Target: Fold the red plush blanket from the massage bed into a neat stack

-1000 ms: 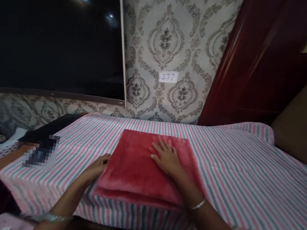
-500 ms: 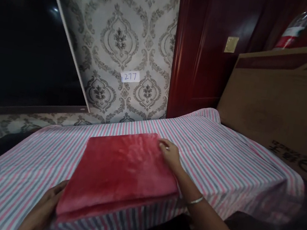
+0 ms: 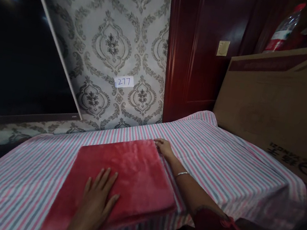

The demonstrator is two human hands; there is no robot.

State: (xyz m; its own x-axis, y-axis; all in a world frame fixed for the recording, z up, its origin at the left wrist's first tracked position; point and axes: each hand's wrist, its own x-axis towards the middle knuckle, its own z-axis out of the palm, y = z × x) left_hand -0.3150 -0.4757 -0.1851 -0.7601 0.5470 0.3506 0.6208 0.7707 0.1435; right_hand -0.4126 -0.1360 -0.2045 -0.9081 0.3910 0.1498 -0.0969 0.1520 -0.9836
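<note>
A folded red plush cloth [image 3: 129, 182] lies as a thick, roughly rectangular stack on a pink, grey and white striped tablecloth [image 3: 203, 151]. My left hand [image 3: 99, 196] rests flat on the near left part of its top, fingers spread. At the far right corner, my right hand [image 3: 163, 148] has its fingers bent against the cloth's edge and appears to pinch it; the thumb is hidden. A thin bracelet circles the right wrist. Along the near side, the folded layers reach the table's front edge.
A dark screen [image 3: 22, 48] stands at the left, before patterned wallpaper [image 3: 115, 45] bearing a paper label [image 3: 124, 81] marked 277. A large cardboard box [image 3: 277, 101] leans at the right, with a plastic bottle [image 3: 282, 32] behind it. A dark red door [image 3: 204, 60] is at the back.
My left hand has moved from the cloth's left side onto its top and spread flat. My right hand stays at the far right corner. The view has shifted slightly.
</note>
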